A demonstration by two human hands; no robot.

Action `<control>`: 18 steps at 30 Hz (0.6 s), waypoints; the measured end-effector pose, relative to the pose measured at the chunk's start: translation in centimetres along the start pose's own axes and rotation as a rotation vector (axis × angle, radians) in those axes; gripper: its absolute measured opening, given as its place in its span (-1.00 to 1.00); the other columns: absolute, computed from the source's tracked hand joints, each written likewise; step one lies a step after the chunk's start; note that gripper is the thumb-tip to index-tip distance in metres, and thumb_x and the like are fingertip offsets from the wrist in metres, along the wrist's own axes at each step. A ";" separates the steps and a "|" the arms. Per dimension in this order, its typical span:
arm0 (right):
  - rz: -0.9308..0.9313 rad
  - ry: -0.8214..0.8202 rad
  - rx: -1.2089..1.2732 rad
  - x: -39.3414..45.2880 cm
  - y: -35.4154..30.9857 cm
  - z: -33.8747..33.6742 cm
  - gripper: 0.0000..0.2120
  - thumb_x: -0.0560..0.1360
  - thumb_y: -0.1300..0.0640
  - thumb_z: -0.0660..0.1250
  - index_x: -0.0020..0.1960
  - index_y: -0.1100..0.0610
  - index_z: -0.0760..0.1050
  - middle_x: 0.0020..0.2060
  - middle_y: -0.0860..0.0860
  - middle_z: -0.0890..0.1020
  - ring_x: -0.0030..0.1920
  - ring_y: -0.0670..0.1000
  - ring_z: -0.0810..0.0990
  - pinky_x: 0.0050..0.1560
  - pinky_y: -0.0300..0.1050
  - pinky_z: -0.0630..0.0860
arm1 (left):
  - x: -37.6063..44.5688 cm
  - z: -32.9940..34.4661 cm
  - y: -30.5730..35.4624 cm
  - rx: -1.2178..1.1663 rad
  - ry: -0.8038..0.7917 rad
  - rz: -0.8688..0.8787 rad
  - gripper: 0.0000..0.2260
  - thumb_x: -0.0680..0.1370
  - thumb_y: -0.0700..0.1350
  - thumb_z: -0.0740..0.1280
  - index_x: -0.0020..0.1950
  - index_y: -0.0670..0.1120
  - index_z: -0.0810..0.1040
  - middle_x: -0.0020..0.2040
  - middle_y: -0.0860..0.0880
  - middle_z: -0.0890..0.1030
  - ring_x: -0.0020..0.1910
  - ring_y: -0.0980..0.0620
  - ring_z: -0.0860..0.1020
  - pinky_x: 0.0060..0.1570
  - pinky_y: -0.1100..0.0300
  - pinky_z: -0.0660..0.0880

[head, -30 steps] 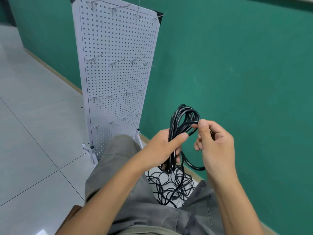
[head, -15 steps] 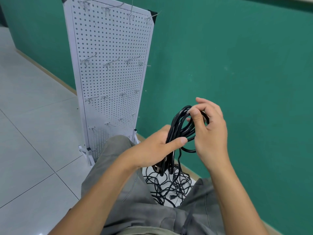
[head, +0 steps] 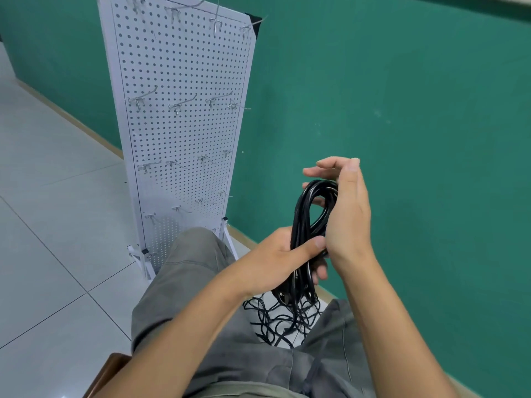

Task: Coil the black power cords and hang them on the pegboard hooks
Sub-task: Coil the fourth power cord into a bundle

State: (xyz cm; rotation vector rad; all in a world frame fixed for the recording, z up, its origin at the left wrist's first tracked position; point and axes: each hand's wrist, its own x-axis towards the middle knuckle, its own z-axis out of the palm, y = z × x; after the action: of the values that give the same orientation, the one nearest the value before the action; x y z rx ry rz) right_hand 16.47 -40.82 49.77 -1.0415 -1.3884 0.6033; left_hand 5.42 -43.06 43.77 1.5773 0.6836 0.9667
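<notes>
A coiled black power cord [head: 304, 219] stands upright between my hands. My left hand [head: 275, 254] grips the coil at its middle, thumb pressed across the strands. My right hand [head: 344, 214] lies against the right side of the coil, its fingers curled over the top loop; whether it grips a strand is hidden. A tangle of loose black cords [head: 281, 314] lies on the floor between my knees. The white pegboard [head: 184, 133] stands on feet ahead left, carrying rows of bare metal hooks [head: 178, 106].
A green wall [head: 402, 110] runs behind the pegboard and to the right. Pale floor tiles [head: 51, 225] spread to the left. My grey trouser legs [head: 195, 271] fill the lower middle, and a brown seat edge [head: 106, 372] shows at the bottom.
My right hand has risen from the coil's front to its top, fingers now curled over the upper loop. The coil and left hand sit slightly higher.
</notes>
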 end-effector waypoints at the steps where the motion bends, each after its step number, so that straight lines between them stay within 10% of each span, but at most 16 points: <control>1: -0.003 0.001 0.019 -0.1 0.0 0.0 -0.60 0.65 -0.16 -0.07 0.05 -0.04 0.50 0.01 -0.03 0.69 0.10 0.06 0.64 0.08 0.01 0.58 | 0.0 0.0 0.0 -0.008 0.000 0.008 -0.68 0.74 -0.03 0.17 -0.12 -0.14 0.53 -0.28 -0.01 0.61 -0.30 -0.01 0.54 -0.26 0.13 0.52; 18: 0.202 -0.041 0.163 0.0 2.5 -0.2 -0.28 0.43 -0.53 -0.13 0.42 -0.17 0.28 0.34 -0.05 0.53 0.33 0.04 0.53 0.38 0.15 0.46 | -0.2 -1.3 0.0 -0.195 -0.011 -0.050 -0.73 0.68 -0.28 0.26 -0.22 -0.15 0.45 -0.39 -0.03 0.46 -0.35 -0.01 0.45 -0.14 0.28 0.56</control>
State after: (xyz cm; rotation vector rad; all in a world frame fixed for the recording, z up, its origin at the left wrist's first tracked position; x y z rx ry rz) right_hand 17.28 -39.69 47.63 -1.0493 -1.2543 0.8762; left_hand 4.13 -42.59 43.82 1.3873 0.5998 0.9572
